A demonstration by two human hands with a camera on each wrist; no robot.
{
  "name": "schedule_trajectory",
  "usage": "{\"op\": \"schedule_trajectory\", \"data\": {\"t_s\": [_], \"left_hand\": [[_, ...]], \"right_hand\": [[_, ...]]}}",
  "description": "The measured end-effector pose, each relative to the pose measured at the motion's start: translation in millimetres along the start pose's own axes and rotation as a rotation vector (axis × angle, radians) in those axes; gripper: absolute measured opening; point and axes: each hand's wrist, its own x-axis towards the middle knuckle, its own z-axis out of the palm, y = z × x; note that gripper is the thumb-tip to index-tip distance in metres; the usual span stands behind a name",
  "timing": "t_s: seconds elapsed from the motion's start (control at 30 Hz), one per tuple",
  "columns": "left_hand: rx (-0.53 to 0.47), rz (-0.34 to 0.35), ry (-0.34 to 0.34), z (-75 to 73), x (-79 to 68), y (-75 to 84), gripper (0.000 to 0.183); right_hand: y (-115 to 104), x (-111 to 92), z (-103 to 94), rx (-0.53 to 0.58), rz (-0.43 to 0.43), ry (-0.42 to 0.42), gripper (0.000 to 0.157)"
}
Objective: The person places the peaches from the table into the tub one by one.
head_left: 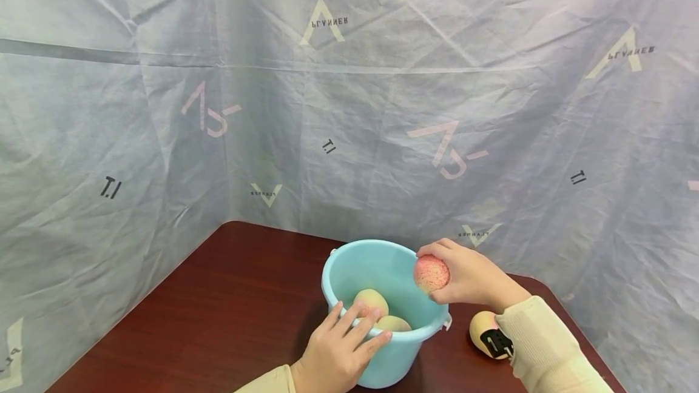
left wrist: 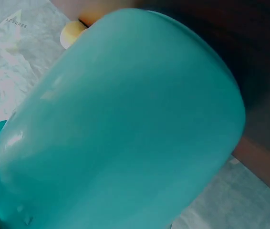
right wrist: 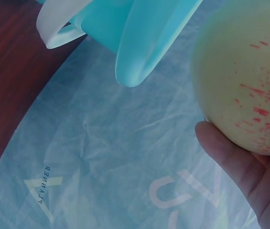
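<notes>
- My right hand [head_left: 472,275] grips a red-speckled peach [head_left: 431,275], thumb and fingers curled round it, up by the right side of the bucket's rim; the right wrist view shows fruit and bucket apart.
- My left hand [head_left: 335,347] rests on the near rim, fingers spread and fairly straight over the edge.
- The blue bucket [head_left: 395,359] stands upright on the dark red bench [head_left: 246,296].
- Inside it lie two pale peaches, a rear one [head_left: 370,301] and a front one [head_left: 394,323], partly behind my fingers.
- Another peach [head_left: 480,325] sits right of the bucket, near my right sleeve [head_left: 546,338]; a black piece, perhaps wrist gear, partly covers it.
- Printed grey cloth [head_left: 371,108] hangs behind.
</notes>
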Motion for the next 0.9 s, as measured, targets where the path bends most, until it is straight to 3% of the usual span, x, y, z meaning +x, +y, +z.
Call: {"op": "schedule_trajectory", "data": {"t_s": [0.33,0.63,0.73,0.9], "left_hand": [[0.028,0.036,0.022,-0.6,-0.2,-2.7,0.033],[-0.005,0.057,0.034,-3.3,3.6,-6.9,0.034],[-0.009,0.061,0.025,-3.3,3.3,-7.9,0.034],[-0.029,0.055,0.002,-1.8,0.0,-9.7,0.035]], "right_hand": [[-1.9,5.4,4.8,0.011,-0.013,0.003,0.056],[-7.2,13.5,5.2,0.029,-0.038,-0.006,0.056],[-9.8,19.7,4.3,0.072,-0.045,-0.074,0.055],[-15.6,35.8,1.1,0.134,-0.052,-0.267,0.054]]}}
